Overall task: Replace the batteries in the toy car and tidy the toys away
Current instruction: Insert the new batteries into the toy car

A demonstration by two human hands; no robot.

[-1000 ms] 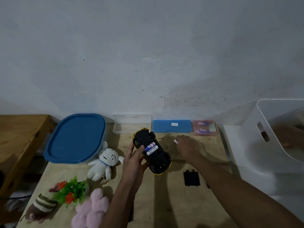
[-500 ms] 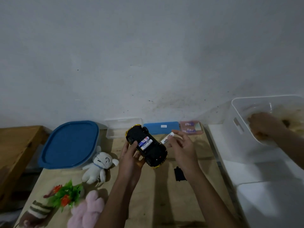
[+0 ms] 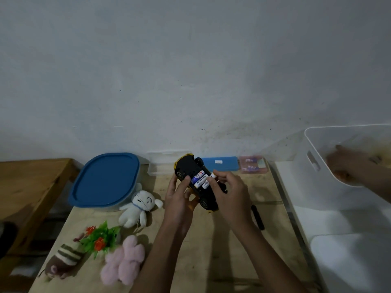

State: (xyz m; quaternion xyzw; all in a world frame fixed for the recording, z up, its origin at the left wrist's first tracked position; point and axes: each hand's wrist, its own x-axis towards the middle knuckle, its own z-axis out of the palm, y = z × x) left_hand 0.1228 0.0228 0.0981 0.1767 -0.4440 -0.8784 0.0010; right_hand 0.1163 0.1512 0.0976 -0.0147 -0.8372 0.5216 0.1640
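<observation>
The left hand (image 3: 179, 199) grips the upturned toy car (image 3: 186, 166) over the table's (image 3: 273, 187) middle while the right hand (image 3: 230, 193) pinches a third battery (image 3: 207, 183) into its bay. At the front-left corner, plush toys (image 3: 137, 208) await tidying

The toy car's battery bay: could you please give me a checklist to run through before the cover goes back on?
1. Underside of toy car up, left hand gripping it: ok.
2. First two batteries seated in bay: ok.
3. Is third battery, pinched by right hand, fully seated: cannot tell.
4. Its polarity: cannot tell.
5. Loose black cover on table, beside right forearm: ok.
</observation>
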